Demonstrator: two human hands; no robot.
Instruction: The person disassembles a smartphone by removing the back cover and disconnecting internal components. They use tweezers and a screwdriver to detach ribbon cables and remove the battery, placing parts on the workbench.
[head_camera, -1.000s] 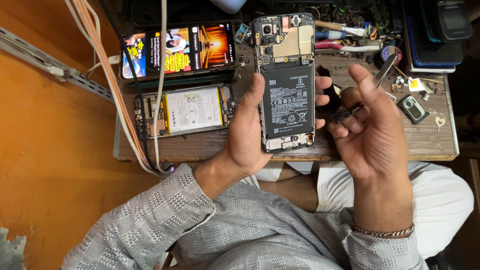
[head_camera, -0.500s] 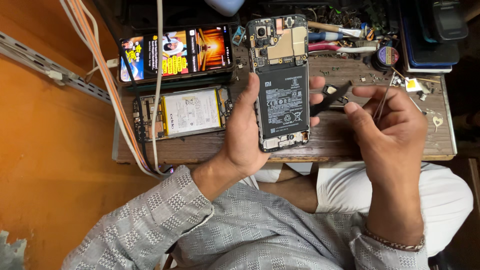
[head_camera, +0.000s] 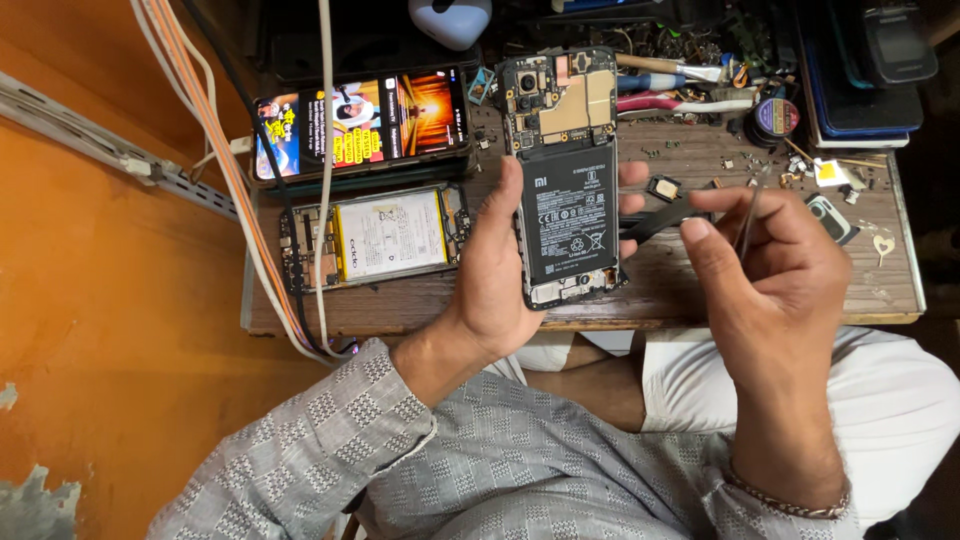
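My left hand grips an opened phone with its back cover off, black battery and circuit board facing up, held above the wooden bench. My right hand is just right of the phone, fingers closed on thin metal tweezers that point up and away. A black flat strip lies between the phone and my right hand; whether a hand holds it I cannot tell.
A second opened phone with a white battery lies on the bench to the left, a lit phone screen behind it. Cables hang down the left side. Hand tools, a solder reel and small parts clutter the back.
My right hand has turned from open-palmed to closed on the tweezers and has dropped slightly beside the phone. The left hand and phone have barely moved.
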